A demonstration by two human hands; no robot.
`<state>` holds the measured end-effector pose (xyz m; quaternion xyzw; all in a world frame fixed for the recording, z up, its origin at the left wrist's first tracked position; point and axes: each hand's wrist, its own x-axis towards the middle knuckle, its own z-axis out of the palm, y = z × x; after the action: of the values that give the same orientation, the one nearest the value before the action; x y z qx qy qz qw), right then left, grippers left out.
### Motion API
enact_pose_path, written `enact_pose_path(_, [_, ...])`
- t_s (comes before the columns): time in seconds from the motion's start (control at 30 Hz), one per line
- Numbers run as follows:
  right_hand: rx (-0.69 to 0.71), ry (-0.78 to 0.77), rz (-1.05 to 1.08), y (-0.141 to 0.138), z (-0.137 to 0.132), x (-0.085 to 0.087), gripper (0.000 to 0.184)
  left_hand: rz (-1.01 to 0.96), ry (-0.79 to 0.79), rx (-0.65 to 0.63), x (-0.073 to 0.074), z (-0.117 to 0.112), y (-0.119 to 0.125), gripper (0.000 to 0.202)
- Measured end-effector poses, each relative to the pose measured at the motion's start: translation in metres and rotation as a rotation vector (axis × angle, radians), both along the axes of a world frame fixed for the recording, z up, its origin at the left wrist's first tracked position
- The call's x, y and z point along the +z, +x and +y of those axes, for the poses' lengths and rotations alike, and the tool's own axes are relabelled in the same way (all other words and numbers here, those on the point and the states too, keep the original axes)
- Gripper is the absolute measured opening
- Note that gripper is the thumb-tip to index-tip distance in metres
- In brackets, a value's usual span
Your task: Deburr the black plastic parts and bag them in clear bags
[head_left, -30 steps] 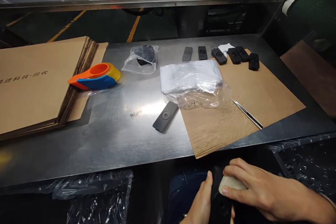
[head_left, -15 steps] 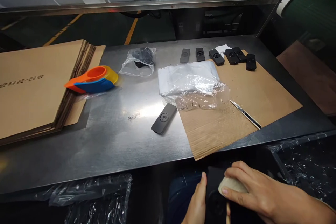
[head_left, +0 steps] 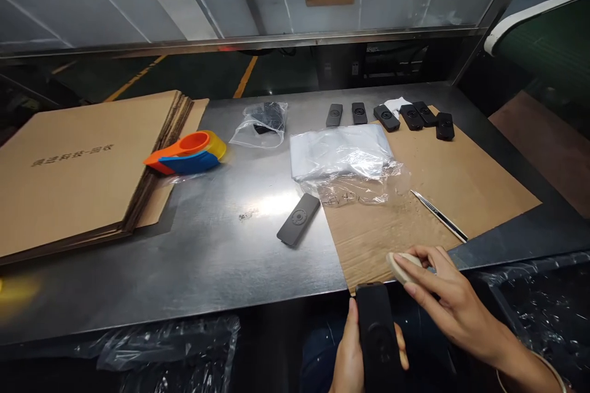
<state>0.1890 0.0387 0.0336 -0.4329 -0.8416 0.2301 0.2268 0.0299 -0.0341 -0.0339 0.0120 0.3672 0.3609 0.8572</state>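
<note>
My left hand (head_left: 349,353) grips a black rectangular device (head_left: 378,334) with a round button pad, held upright in front of the table's near edge. Its fingertips show round the right side. In my right hand (head_left: 449,298) is a pale, rounded pad (head_left: 403,267), pinched between thumb and fingers, just above and right of the device and apart from it. A grey device (head_left: 298,219) of similar shape lies on the metal table. Behind it rests a stack of clear plastic bags (head_left: 341,150).
Several similar dark devices (head_left: 387,116) line the back. A craft knife (head_left: 439,216) lies on a cardboard sheet (head_left: 479,178). Left are stacked cardboard (head_left: 92,178), an orange-blue tape dispenser (head_left: 187,153) and a bagged black item (head_left: 267,120). Plastic-lined bins (head_left: 184,350) stand below the edge.
My right hand has lifted the pale pad off the black device, up and away from it. The device in my left hand shows more fully. The whole view has shifted slightly.
</note>
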Motion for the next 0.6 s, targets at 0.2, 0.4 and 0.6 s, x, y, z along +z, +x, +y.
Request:
enact_pose_path(0.2, [0.062,0.038,0.06,-0.012,-0.017,-0.003,0.049,0.036,-0.054,0.096,-0.003,0.002,-0.002,0.085])
enact_pose_path(0.4, [0.139,0.128,0.038,-0.016,-0.025,-0.005,0.056,0.076,-0.106,0.141,-0.005,-0.003,-0.005,0.084])
enact_pose_path(0.6, [0.219,0.239,0.013,-0.035,-0.027,-0.005,0.052,0.413,-0.013,0.3,-0.01,-0.019,-0.019,0.026])
